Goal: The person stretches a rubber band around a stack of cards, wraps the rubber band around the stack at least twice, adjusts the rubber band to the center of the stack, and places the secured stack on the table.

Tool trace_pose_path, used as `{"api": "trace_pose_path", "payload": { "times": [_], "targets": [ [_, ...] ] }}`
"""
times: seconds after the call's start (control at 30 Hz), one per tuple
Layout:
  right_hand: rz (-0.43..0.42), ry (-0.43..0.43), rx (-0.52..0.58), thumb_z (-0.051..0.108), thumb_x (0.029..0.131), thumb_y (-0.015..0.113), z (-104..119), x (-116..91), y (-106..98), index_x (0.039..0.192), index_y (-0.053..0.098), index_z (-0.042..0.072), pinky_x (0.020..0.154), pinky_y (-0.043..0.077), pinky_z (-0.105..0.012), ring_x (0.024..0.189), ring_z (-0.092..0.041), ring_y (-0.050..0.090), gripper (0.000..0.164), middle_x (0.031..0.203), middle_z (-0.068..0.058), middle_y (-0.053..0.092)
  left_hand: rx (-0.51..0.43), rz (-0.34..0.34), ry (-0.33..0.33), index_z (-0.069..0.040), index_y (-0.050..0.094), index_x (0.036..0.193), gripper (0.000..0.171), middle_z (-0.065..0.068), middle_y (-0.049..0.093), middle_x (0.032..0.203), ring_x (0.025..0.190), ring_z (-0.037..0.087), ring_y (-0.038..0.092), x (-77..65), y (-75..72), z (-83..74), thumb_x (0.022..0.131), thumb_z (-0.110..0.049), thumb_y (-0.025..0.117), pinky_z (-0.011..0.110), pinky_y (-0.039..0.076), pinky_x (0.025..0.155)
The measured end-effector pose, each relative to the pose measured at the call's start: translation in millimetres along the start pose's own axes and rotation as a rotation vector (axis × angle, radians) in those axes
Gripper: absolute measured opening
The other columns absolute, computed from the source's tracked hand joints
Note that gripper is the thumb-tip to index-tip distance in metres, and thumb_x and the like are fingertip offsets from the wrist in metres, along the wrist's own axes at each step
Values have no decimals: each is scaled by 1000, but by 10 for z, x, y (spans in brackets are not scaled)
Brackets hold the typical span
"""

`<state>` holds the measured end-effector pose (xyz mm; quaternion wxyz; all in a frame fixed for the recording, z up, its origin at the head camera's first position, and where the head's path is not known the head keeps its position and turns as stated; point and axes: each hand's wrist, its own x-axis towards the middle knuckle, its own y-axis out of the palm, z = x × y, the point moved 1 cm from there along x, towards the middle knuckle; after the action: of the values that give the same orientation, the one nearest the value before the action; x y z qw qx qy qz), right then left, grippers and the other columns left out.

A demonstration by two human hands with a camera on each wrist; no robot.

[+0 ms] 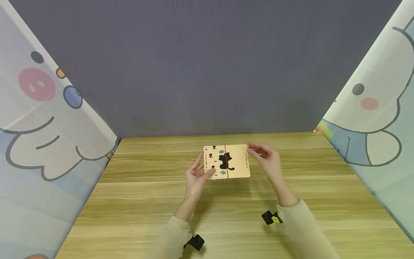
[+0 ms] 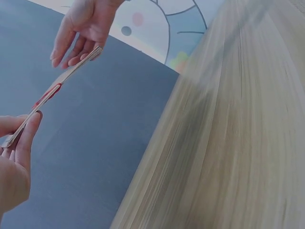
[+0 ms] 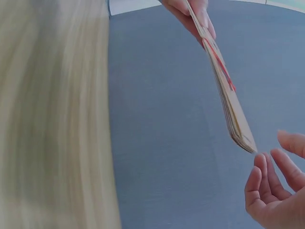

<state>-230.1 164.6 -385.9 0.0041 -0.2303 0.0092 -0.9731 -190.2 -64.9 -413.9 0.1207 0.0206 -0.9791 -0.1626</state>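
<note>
In the head view, my left hand (image 1: 195, 181) pinches the left end of a thin cream booklet (image 1: 238, 163) above the wooden table. The cover bears a black cat, green leaves and lines, and a red band (image 1: 226, 169) runs across its middle. The left thumb lies on top, the other fingers behind. My right hand (image 1: 271, 162) is at the opposite end, fingertips right by the upper right corner. Seen from the right wrist, several layered edges of the booklet (image 3: 226, 102) show, and the right thumb and fingers (image 3: 283, 164) stand apart just past its corner.
The wooden table (image 1: 145, 205) spreads beneath both hands. A dark grey panel (image 1: 213, 72) rises along its back edge. Cartoon-printed curtains (image 1: 35, 136) hang at both sides. A small black camera (image 1: 196, 242) sits at the left wrist, another (image 1: 267, 217) at the right.
</note>
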Motion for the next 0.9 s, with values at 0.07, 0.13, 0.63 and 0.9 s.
{"api": "trace_pose_path", "payload": {
  "times": [0.07,0.13,0.63,0.9],
  "targets": [
    [-38,7,1,17,79,68,-27,-43,11,101,63,-3,67,53,-17,76,-12,60,30,93,-8,65,2,-4,0,-13,45,130,69,14,37,135,64,17,64,3,-8,6,70,13,66,26,56,62],
    [-64,34,-6,14,79,67,-56,-79,26,104,61,-5,65,54,-18,76,-11,59,31,94,-10,64,-3,-9,-1,-13,45,130,69,15,39,134,63,17,64,5,-16,12,70,14,66,26,56,62],
    [-77,167,11,-4,77,64,-14,-257,229,111,56,-9,56,56,-22,71,-10,60,35,89,-16,60,31,-24,-2,-10,44,130,70,13,34,137,55,11,59,31,-78,43,69,13,67,22,56,60],
    [-62,97,-8,6,77,68,-626,-232,158,113,60,4,55,57,-30,70,-15,61,37,90,-11,62,212,-43,-29,-6,46,128,68,20,50,121,46,7,50,20,-93,-87,67,10,70,15,52,48]
  ]
}}
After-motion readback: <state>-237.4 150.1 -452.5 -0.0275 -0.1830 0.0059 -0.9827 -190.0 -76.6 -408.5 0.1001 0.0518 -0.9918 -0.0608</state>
